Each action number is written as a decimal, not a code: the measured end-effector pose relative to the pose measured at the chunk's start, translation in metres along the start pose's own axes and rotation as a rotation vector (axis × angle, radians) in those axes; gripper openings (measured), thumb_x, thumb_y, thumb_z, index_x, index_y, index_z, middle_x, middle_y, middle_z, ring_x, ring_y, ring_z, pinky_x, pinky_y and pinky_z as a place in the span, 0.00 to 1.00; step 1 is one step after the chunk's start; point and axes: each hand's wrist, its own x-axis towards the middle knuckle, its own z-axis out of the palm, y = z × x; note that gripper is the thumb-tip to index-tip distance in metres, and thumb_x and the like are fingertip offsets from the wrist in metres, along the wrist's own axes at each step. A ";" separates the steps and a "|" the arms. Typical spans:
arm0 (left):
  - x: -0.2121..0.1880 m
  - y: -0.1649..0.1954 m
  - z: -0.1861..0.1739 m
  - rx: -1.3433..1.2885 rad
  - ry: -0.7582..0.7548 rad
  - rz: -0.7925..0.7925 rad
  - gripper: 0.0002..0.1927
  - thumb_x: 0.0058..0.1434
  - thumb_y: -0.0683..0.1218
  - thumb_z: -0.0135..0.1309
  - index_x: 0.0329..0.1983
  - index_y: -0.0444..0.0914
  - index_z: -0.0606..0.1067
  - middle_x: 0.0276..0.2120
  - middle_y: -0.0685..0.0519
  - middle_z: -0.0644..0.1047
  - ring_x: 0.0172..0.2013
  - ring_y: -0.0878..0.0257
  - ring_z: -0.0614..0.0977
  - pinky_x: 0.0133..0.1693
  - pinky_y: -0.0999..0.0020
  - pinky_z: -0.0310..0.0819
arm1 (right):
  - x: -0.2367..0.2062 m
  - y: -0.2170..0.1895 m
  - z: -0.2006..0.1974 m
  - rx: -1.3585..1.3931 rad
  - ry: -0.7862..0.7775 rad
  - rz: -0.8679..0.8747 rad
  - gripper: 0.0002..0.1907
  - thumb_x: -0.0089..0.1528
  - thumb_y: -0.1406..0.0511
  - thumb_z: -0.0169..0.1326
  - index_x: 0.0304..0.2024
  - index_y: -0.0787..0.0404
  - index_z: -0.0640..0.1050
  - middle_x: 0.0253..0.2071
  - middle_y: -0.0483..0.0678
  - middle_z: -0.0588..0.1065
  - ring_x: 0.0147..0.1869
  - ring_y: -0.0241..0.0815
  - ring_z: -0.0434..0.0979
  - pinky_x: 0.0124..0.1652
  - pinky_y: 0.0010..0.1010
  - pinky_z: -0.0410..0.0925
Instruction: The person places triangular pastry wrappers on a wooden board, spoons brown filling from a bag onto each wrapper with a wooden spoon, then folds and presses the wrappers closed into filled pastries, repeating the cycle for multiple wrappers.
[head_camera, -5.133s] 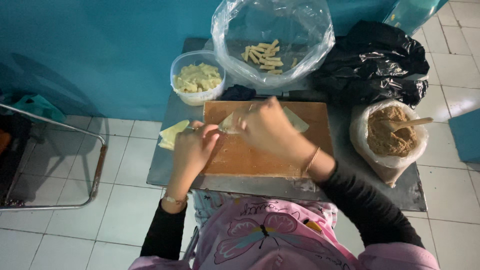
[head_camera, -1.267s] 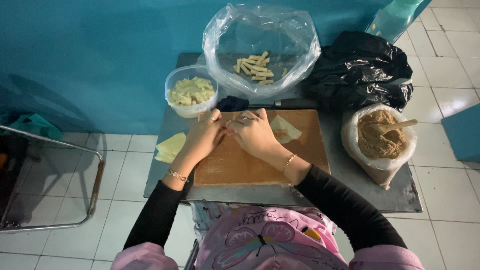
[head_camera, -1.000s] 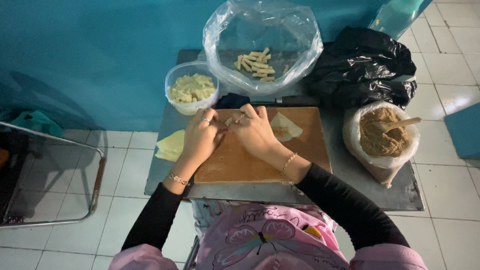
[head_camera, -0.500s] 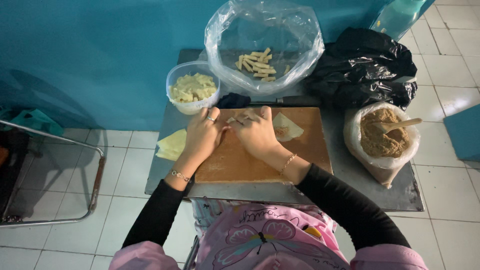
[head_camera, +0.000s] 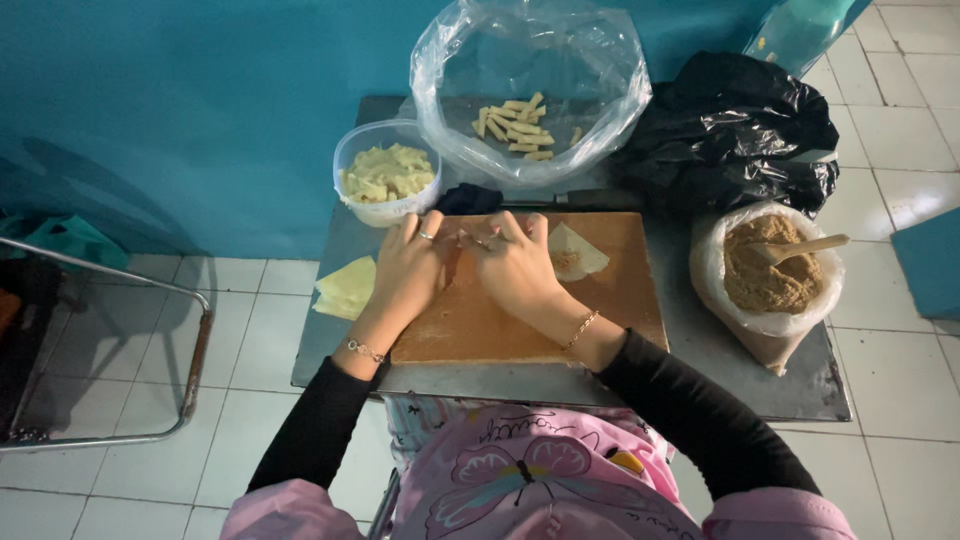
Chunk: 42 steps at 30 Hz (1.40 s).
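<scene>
My left hand (head_camera: 405, 275) and my right hand (head_camera: 515, 265) lie side by side at the far edge of a wooden board (head_camera: 500, 325), fingers curled down. A thin pale roll (head_camera: 466, 240) shows between the fingertips; most of it is hidden under the fingers. Just right of my right hand, a pale wrapper with brown filling (head_camera: 575, 252) lies on the board. A small stack of pale wrappers (head_camera: 347, 288) sits on the table left of my left hand.
On the metal table (head_camera: 700, 370) stand a plastic bowl of pale pieces (head_camera: 385, 172), an open clear bag with several finished rolls (head_camera: 520, 125), a black bag (head_camera: 735, 130) and a bag of brown filling with a wooden spoon (head_camera: 770, 275). A metal frame (head_camera: 190, 350) stands left.
Five seconds ago my hands worked a wrapper near the board's middle; they now sit at its far edge. Over the last second they have barely moved.
</scene>
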 end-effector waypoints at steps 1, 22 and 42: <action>0.000 0.000 -0.002 -0.003 0.037 0.019 0.13 0.53 0.46 0.61 0.42 0.41 0.81 0.47 0.50 0.71 0.46 0.51 0.72 0.42 0.57 0.67 | 0.000 0.000 0.001 -0.029 -0.041 -0.005 0.17 0.59 0.64 0.54 0.51 0.55 0.83 0.49 0.37 0.77 0.59 0.41 0.67 0.55 0.53 0.59; 0.009 0.009 0.006 -0.033 0.156 -0.197 0.13 0.58 0.49 0.61 0.45 0.42 0.81 0.49 0.48 0.71 0.44 0.49 0.72 0.44 0.54 0.69 | 0.028 0.010 -0.003 0.051 -0.139 0.062 0.18 0.57 0.66 0.54 0.49 0.49 0.84 0.42 0.38 0.78 0.55 0.43 0.68 0.47 0.52 0.56; 0.014 0.084 -0.008 -0.312 0.144 -0.337 0.05 0.62 0.46 0.59 0.37 0.41 0.78 0.35 0.48 0.75 0.41 0.46 0.79 0.42 0.49 0.71 | 0.079 0.074 -0.084 0.441 0.220 0.286 0.15 0.66 0.66 0.54 0.53 0.68 0.77 0.45 0.56 0.80 0.43 0.52 0.83 0.41 0.37 0.75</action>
